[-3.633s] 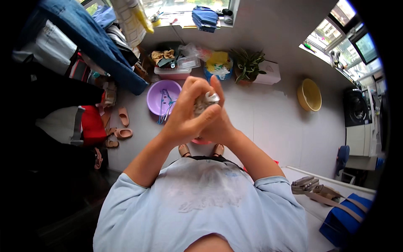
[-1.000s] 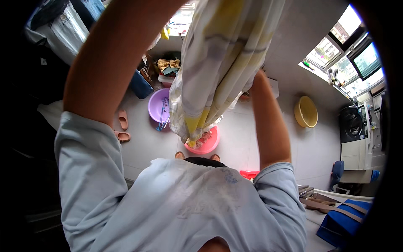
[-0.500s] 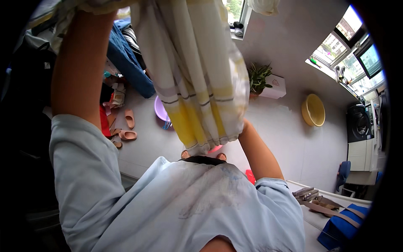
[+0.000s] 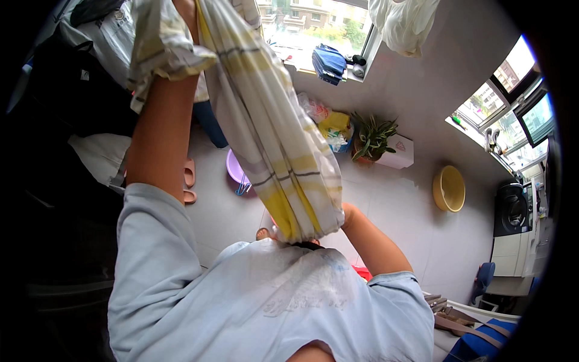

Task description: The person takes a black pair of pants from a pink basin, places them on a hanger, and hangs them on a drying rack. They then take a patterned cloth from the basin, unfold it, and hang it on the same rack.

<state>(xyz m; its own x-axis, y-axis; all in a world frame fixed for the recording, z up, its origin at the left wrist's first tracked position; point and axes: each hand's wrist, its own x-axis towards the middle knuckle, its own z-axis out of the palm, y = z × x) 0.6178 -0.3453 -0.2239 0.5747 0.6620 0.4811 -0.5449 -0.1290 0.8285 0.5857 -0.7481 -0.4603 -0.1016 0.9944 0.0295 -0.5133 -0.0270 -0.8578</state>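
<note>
A long white bed sheet (image 4: 268, 133) with yellow and grey checks hangs in gathered folds in front of me. It slants from the upper left down to its crinkled hem near my chest. My left arm is raised high, and part of the sheet drapes round the forearm. Only a bit of my left hand (image 4: 187, 8) shows at the top edge; its fingers are out of sight. Low at the sheet's right edge is my right hand (image 4: 347, 215), gripping the cloth there, its fingers hidden behind the folds.
Beyond the sheet, a purple basin (image 4: 234, 166), a potted plant (image 4: 375, 139), a white box (image 4: 398, 152) and a yellow basin (image 4: 449, 189) stand on the floor. Pink slippers (image 4: 190, 174) lie at left. White cloth (image 4: 405, 27) hangs overhead; a washing machine (image 4: 512, 208) is far right.
The sheet has swung to a steeper slant, its top now further left, uncovering the window and the bags by the plant. The view has tilted up; my left forearm shows cloth draped round it.
</note>
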